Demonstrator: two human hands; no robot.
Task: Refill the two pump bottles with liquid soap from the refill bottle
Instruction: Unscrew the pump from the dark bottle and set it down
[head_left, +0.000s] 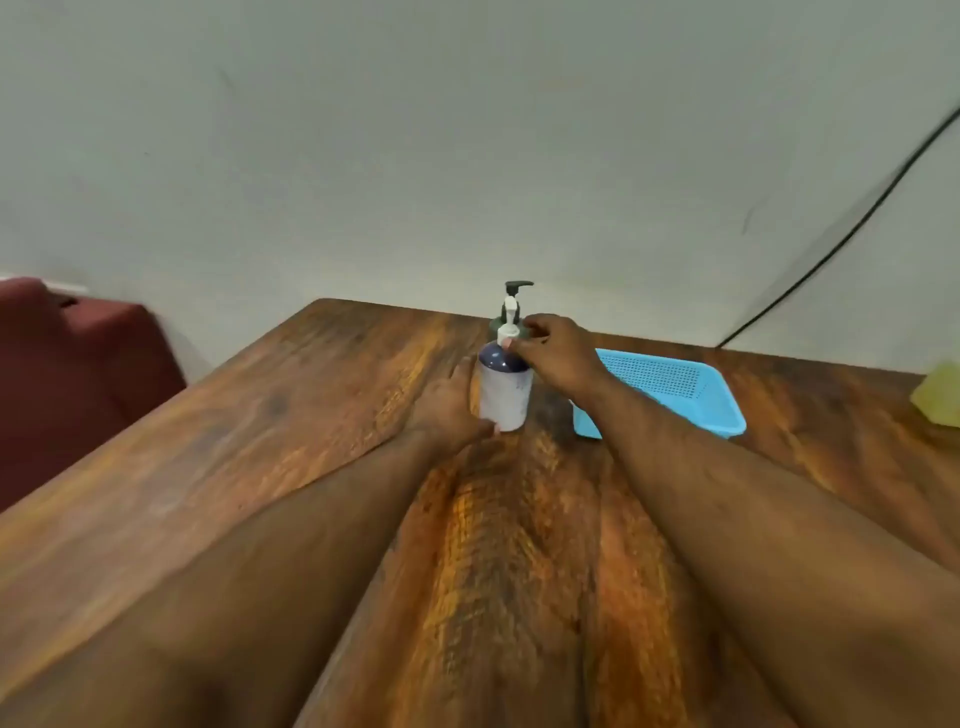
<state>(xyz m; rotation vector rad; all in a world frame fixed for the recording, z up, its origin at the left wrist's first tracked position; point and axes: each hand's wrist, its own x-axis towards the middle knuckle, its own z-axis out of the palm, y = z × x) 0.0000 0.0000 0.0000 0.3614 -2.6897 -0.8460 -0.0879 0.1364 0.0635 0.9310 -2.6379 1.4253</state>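
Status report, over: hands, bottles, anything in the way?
Left hand grips white pump bottle. Right hand on its pump collar. Dark pump bottle directly behind. Blue basket at right.

— What is standing nearest on the wooden table?

— A white cylindrical pump bottle with a dark blue rounded shoulder and a white pump head (505, 384) is standing upright near the far middle of the tabletop. Its pump is sitting in place on the neck.

— And the second one?

— A dark green pump bottle with a black pump head (514, 299) is standing upright directly behind the white bottle, close to the wall. Only its black nozzle and a bit of its shoulder are showing; the white bottle is hiding the rest.
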